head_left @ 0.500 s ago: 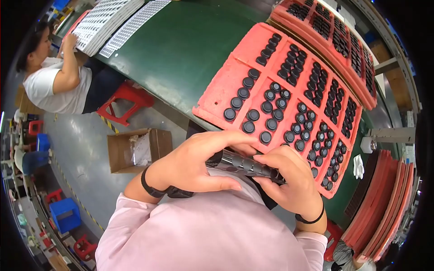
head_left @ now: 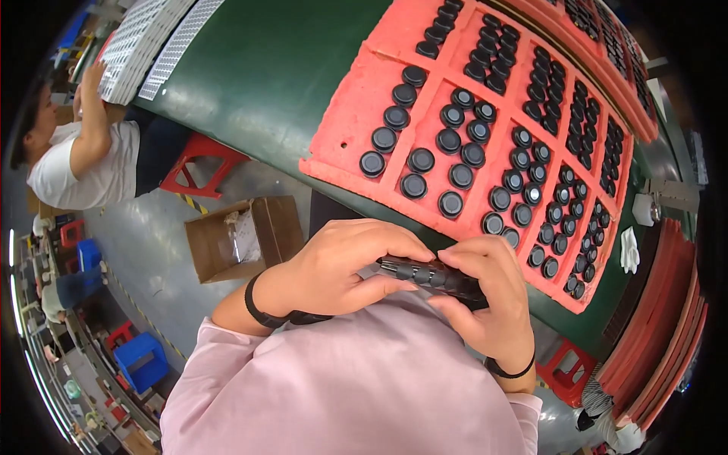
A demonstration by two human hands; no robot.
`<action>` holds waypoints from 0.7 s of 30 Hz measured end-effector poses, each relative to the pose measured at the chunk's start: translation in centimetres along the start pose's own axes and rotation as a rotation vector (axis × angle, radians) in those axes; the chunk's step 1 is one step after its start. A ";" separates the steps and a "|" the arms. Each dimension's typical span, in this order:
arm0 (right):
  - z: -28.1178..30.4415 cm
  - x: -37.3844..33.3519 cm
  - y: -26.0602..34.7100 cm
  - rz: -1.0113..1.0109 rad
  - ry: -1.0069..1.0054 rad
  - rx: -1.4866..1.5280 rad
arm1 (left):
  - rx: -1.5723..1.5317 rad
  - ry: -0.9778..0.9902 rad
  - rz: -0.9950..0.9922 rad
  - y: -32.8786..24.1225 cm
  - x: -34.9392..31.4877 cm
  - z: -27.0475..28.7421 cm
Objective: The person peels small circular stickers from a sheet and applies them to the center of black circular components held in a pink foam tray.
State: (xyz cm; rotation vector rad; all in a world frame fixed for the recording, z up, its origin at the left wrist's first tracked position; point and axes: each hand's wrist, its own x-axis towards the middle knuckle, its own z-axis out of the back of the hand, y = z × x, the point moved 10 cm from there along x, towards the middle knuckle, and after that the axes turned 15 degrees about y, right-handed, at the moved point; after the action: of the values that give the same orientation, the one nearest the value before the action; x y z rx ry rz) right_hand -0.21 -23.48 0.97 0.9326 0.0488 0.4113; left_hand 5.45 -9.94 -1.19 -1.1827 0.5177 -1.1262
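In front of my chest, both hands hold a glossy black strip (head_left: 415, 271) with a row of shiny segments along it. My left hand (head_left: 337, 265) is closed on its left end, thumb below and fingers above. My right hand (head_left: 493, 292) grips the right end, partly covering it. Just beyond my hands lies a pink foam tray (head_left: 334, 140) on the green table (head_left: 250, 83). Round black knob-like parts (head_left: 452, 115) stand in rows in its compartments, several with grey tops.
More filled pink trays (head_left: 584, 38) stand at the far right. Stacked pink sheets (head_left: 660, 326) and a white glove (head_left: 629, 250) lie at the right. To the left are a cardboard box (head_left: 284, 227), a red stool (head_left: 199, 163), a seated person (head_left: 83, 163) and stacked white sheets (head_left: 144, 45).
The view has shifted, so the tray appears higher and larger. My left hand has slid right along the strip, closer to my right hand, its thumb and fingers drawing nearer together.
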 end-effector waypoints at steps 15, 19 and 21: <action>-0.4 0.0 1.8 0.068 -0.055 -0.034 | 0.365 0.055 -0.066 -1.5 0.4 -3.2; -0.2 0.0 1.7 0.042 -0.036 -0.010 | 0.419 0.076 -0.093 -2.1 0.6 -3.3; 0.0 0.1 1.7 0.026 -0.036 -0.008 | 0.433 0.089 -0.114 -2.5 0.9 -3.3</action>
State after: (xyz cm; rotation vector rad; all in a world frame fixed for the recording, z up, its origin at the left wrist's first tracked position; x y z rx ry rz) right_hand -0.66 -22.61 2.31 0.9330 0.0022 0.4187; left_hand 2.06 -12.17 0.07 -0.7946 0.2554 -1.3153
